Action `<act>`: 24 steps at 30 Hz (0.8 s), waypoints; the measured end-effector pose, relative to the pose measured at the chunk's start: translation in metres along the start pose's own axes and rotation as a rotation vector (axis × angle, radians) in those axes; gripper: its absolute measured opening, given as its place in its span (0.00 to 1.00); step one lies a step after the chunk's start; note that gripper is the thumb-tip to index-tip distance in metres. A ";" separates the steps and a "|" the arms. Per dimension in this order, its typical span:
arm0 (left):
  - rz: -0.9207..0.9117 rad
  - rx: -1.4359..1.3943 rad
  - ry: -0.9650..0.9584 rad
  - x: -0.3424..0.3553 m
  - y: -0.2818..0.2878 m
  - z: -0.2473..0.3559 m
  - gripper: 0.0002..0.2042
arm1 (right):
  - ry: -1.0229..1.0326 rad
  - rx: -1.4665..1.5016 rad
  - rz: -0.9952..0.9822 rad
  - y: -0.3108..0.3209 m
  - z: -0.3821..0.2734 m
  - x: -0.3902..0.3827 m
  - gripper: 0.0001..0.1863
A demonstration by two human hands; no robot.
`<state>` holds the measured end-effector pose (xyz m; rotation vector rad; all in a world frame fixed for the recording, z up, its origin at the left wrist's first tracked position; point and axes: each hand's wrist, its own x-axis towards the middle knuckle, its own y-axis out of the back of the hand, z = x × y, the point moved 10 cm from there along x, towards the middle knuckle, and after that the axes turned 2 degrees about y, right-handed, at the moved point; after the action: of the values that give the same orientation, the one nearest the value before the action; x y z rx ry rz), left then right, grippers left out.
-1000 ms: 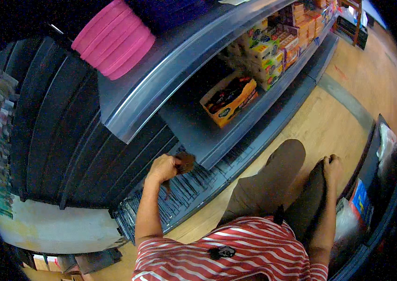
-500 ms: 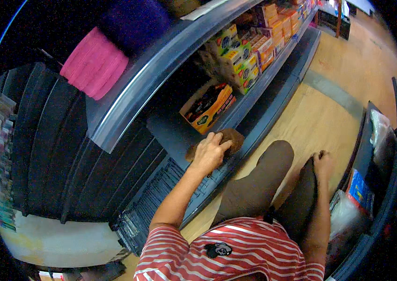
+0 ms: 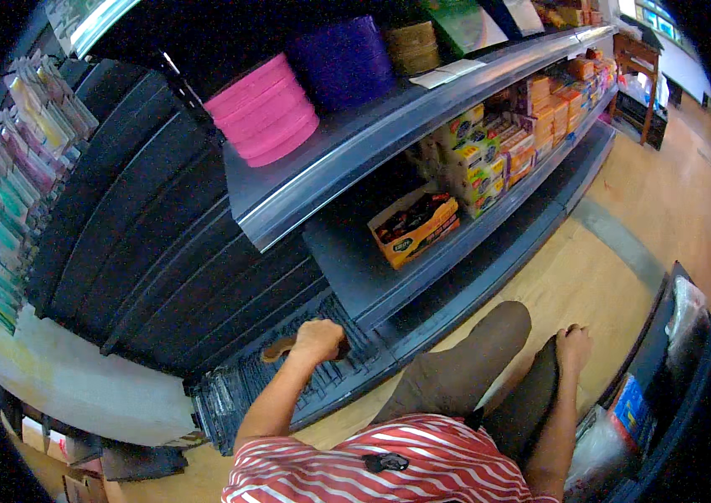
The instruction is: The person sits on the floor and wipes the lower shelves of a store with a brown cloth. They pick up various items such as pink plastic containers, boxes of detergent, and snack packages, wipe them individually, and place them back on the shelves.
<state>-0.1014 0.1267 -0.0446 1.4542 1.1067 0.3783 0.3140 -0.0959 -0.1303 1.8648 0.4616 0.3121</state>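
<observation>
My left hand (image 3: 318, 339) is closed on a brown cloth or pad (image 3: 278, 350), low over the dark, grimy ribbed base (image 3: 221, 407) of the shelving unit, just left of the lower shelf's end (image 3: 364, 306). My right hand (image 3: 573, 344) rests by my bent right knee, fingers slightly bent and apart, holding nothing visible. An orange and black open box (image 3: 414, 235) sits on the lower shelf, beside stacked small cartons (image 3: 481, 180). Above, pink (image 3: 267, 113) and purple (image 3: 338, 63) stacked round items stand on the upper shelf.
Black back panels (image 3: 121, 218) line the unit's left, with hanging packets (image 3: 16, 176) at far left. Wooden floor (image 3: 623, 210) runs along the unit toward a wooden table (image 3: 636, 54). A low dark rack with plastic-wrapped packages (image 3: 682, 318) stands close on my right.
My left hand moved right onto the lower shelf's edge, then back left and down to the base, still with the brown item. The view has tilted upward, showing more upper shelf.
</observation>
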 end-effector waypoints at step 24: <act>1.794 -1.830 -0.221 -0.119 0.145 -0.142 0.17 | 0.252 -0.253 -0.009 -0.019 -0.012 0.036 0.17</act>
<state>-0.2114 0.1406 0.1630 0.2436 -1.0658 1.7177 0.3375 -0.0634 -0.1449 1.5837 0.5735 0.5766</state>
